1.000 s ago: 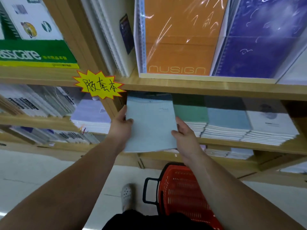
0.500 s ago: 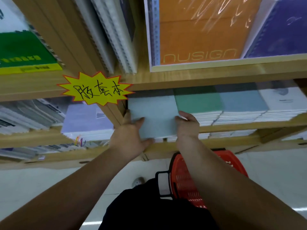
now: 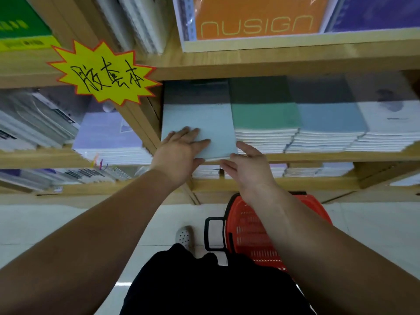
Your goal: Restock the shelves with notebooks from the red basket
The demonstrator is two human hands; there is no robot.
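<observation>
While the red basket (image 3: pixel 254 226) stands on the floor below the arms, the left hand (image 3: pixel 179 153) is laid flat, fingers spread, on the pale blue notebook (image 3: pixel 200 123) at the left end of the wooden shelf (image 3: pixel 318 156). The right hand (image 3: pixel 247 164) is held open at the notebook's front right corner, gripping nothing. Stacks of green notebooks (image 3: pixel 263 114) are seen just beside it.

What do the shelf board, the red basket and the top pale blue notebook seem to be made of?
Shelf board: light wood or wood-look laminate, matt, faint grain.
Red basket: moulded plastic, slightly glossy, slotted walls.
Pale blue notebook: probably paper with a matt card cover; white page edges show in neighbouring stacks.
</observation>
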